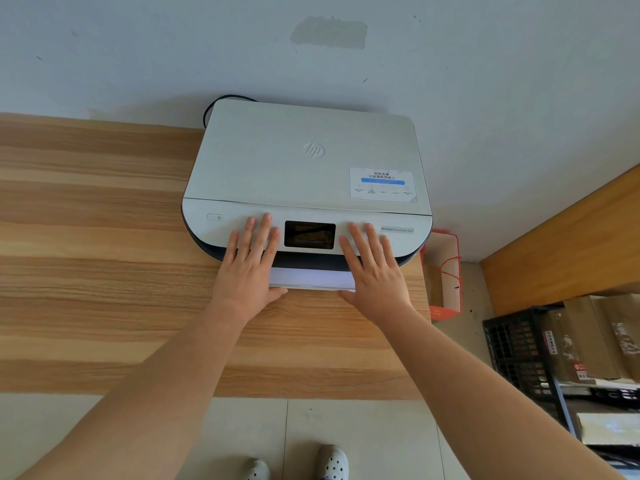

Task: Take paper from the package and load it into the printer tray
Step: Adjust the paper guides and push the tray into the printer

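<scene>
1. Printer point(304, 161) sits centre frame on the wooden table point(86, 237), back edge against the wall point(138, 46). Lid closed, sticker at its right front corner.
2. Left hand point(250, 268) lies flat, palm down, left of the dark screen point(309, 234). Its fingers point(258, 233) are spread and straight on the front panel, gripping nothing; the thumb touches the tray's front left corner.
3. Right hand point(372, 268) mirrors it right of the screen: fingers extended and released on the panel, thumb at the tray's front right corner.
4. Paper tray point(311, 278) sticks out a little from under the printer's front, centre frame between the two hands. White paper stack shows in it, lying flat.
5. Paper package: not visible in this view.
6. Black cable point(216, 103) loops out behind the printer's rear left corner.
7. Red-trimmed paper bag point(445, 271) stands on the floor just right of the table edge.
8. Black crate point(516, 344) with boxes sits at right of frame.
9. Two white clogs point(332, 462) on the tiled floor, bottom centre.
</scene>
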Tool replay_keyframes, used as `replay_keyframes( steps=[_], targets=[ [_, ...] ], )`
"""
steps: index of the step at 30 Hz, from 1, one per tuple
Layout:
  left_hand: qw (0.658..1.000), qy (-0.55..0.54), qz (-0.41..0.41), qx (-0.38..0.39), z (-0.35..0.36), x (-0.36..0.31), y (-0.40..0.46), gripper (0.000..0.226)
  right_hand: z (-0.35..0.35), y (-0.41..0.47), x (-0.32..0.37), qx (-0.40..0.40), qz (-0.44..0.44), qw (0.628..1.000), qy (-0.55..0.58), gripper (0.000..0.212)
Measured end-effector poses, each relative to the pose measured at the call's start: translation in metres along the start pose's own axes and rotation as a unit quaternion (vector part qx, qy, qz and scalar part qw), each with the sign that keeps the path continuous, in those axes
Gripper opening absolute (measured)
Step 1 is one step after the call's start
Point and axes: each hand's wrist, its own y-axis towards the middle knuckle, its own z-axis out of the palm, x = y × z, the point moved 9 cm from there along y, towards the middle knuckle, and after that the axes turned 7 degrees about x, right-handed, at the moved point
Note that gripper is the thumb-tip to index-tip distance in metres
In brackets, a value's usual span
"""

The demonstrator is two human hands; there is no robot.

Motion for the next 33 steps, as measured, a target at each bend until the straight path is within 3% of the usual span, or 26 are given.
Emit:
replay_keyframes(
  steps=[18, 28, 33],
  targets=[
    [0.999, 0.009, 0.013, -0.047, 0.009, -0.005, 0.008, 0.100, -0.001, 0.008, 0.001, -0.109, 0.001, 0.994, -0.003, 0.087],
    [0.995, 0.018, 0.002, -0.096, 0.016, 0.000, 0.012, 0.109, 0.000, 0.012, -0.003, -0.206, -0.002, 0.978, -0.007, 0.079],
    [0.993, 0.015, 0.022, -0.114, 0.016, 0.000, 0.012, 0.092, 0.006, 0.013, -0.004, -0.231, 0.000, 0.973, -0.008, 0.078]
  ],
)
